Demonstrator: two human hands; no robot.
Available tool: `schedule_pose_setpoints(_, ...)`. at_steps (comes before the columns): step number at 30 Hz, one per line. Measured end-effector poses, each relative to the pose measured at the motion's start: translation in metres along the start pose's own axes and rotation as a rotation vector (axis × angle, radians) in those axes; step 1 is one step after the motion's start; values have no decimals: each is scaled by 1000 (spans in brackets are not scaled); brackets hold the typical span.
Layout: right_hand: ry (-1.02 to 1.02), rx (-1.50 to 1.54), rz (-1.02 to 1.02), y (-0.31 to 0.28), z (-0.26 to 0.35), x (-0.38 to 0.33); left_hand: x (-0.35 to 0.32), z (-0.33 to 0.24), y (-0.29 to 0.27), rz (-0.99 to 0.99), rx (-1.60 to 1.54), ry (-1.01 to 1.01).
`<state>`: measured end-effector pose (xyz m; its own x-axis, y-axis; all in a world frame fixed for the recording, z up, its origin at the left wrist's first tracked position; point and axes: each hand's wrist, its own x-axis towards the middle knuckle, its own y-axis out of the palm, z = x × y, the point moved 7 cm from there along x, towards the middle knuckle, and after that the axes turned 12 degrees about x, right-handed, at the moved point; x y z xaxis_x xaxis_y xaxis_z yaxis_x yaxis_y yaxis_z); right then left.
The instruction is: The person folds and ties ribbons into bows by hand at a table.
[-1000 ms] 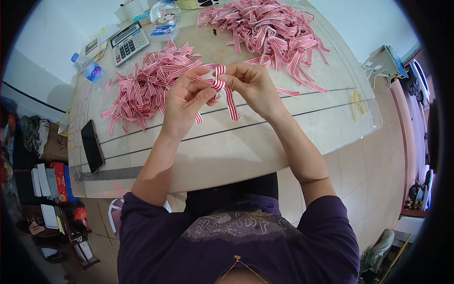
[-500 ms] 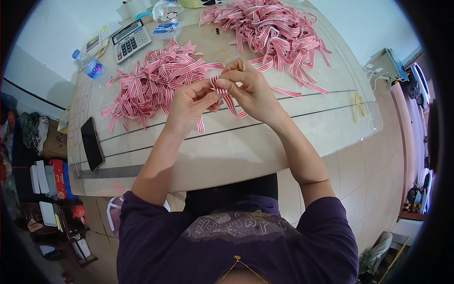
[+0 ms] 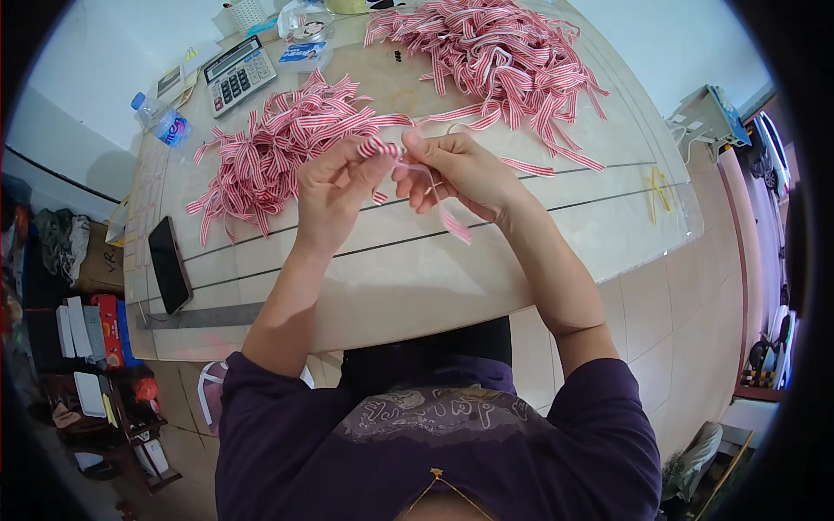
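Both hands meet above the middle of a glass-topped table (image 3: 556, 252). My left hand (image 3: 334, 187) pinches the looped top of a red-and-white striped ribbon piece (image 3: 382, 149). My right hand (image 3: 456, 169) grips the same ribbon piece just to the right, and its loose tail (image 3: 453, 224) hangs down below the fingers. A pile of folded striped ribbon bows (image 3: 278, 152) lies just beyond my left hand. A bigger heap of loose striped ribbon strips (image 3: 495, 56) lies at the far right of the table.
A black phone (image 3: 168, 264) lies near the table's left edge. A calculator (image 3: 238, 75), a water bottle (image 3: 162, 122) and small packets sit at the far left corner. Yellow scissors (image 3: 658, 187) rest at the right. Boxes and clutter stand on the floor at left.
The ribbon's tail, folded across between the hands a second ago, now hangs straight down under my right hand. Both hands have stayed close together and shifted slightly toward the far side.
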<state>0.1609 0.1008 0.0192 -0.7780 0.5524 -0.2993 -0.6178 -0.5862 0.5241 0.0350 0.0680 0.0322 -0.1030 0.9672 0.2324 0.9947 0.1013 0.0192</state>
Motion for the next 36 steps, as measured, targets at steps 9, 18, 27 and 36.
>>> schedule_pose_setpoints(9, -282, 256, -66, 1, 9, 2, -7, -41, 14, -48, 519, 575)
schedule_pose_setpoints(18, -718, -122, -200, -3, 29, -7, -3, -4, 19, 53, -58, 6)
schedule_pose_setpoints(27, -778, -79, -227, -5, 30, -8, 0, 12, 16, 97, -231, 7)
schedule_pose_setpoints(36, -771, -110, -96, 6, 30, -3, -4, 15, 6, 122, -259, -197)
